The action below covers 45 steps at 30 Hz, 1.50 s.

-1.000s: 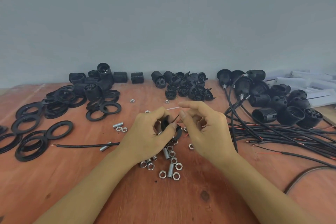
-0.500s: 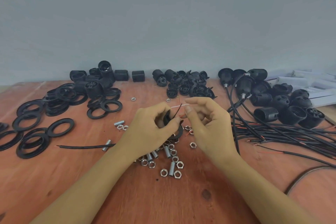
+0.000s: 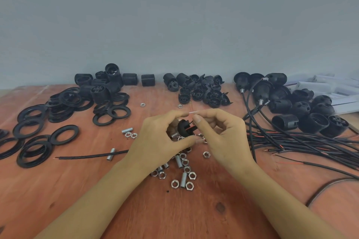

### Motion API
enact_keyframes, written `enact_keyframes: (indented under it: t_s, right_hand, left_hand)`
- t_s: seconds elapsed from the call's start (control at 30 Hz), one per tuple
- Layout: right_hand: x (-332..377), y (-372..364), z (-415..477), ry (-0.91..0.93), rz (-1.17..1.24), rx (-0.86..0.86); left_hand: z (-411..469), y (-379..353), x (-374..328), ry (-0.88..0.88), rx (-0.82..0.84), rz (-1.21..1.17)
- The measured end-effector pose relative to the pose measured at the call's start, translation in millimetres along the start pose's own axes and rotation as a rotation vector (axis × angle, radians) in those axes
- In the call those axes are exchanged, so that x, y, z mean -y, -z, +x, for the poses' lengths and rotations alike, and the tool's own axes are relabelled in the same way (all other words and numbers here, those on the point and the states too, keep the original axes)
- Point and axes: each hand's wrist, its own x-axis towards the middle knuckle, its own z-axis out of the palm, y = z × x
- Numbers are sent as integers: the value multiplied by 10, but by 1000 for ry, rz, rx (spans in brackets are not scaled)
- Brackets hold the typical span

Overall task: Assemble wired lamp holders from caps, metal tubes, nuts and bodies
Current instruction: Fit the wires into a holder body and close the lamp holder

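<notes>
My left hand (image 3: 161, 139) grips a small black cap (image 3: 183, 128) above the middle of the wooden table (image 3: 136, 209). My right hand (image 3: 221, 137) pinches the thin red and black wire ends (image 3: 191, 125) that stick out of the cap. The black cable (image 3: 93, 156) of this piece trails to the left across the table, with a metal tube (image 3: 111, 154) on it. Loose nuts and metal tubes (image 3: 182, 172) lie scattered right under my hands.
Black rings (image 3: 64, 135) lie in piles at the left. Threaded black bodies (image 3: 108, 83) and small caps (image 3: 202, 91) stand along the wall. Wired holders with cables (image 3: 291, 134) fill the right side. White boxes (image 3: 330, 85) sit at the far right.
My right hand has closed in on the cap and its fingers have pinched the wire ends. Both hands have risen slightly and come together.
</notes>
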Motion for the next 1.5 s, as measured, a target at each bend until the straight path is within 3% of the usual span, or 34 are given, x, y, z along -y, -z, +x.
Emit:
enact_keyframes:
  t_s: [0.3, 0.47, 0.57, 0.77, 1.07, 1.23, 1.33, 1.4, 1.5]
  right_hand:
    - [-36, 45, 76, -81, 6, -68]
    - [-28, 72, 115, -134, 70, -96]
    - [11, 133, 144, -100, 123, -118]
    - [28, 29, 45, 26, 84, 6]
    - [44, 21, 43, 76, 34, 8]
    - [54, 81, 85, 74, -18, 13]
    - [-18, 180, 319, -3, -197, -56]
    - [-85, 283, 552, -43, -580, -38]
    - [-219, 341, 781, -96, -1076, 137]
  left_hand:
    - [21, 4, -14, -29, -6, 124]
    - [10, 11, 44, 124, -20, 32]
    - [21, 42, 93, 176, -16, 4]
    - [11, -12, -15, 53, 93, -16]
    - [50, 5, 7, 231, 69, -313]
    - [39, -10, 53, 228, 45, -275]
    - [22, -20, 79, 221, 39, -248]
    - [8, -42, 100, 223, 28, -220]
    - [0, -69, 112, 193, -28, -185]
